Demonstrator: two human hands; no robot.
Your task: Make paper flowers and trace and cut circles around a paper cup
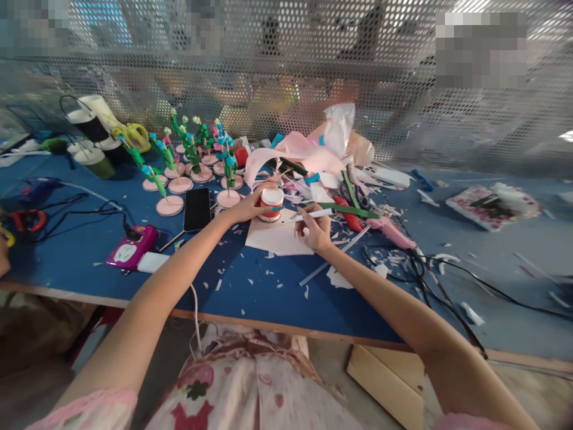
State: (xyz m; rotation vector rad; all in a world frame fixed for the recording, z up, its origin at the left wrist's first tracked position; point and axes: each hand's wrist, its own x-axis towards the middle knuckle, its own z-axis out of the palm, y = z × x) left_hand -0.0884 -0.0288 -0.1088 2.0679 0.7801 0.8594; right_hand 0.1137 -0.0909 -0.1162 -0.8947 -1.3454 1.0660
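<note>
My left hand [253, 205] is wrapped round a small red and white round container [272, 197], which it holds over a white sheet of paper or card [277, 240]. Between the fingers of my right hand [316, 229] is a white pen [317, 214], pointing left toward the container. The two hands are a short way apart above the sheet. A green strip [358, 210] runs just beyond my right hand. Left of my left hand lies a black phone [197, 209].
Several green and blue paper plants on pink round bases [170, 205] stand at the back left. Pink and white scraps [304, 149] pile up behind. On the right are a pink glue gun [394, 233] and cables. A magenta power strip [133, 248] sits left, near yellow scissors [136, 137].
</note>
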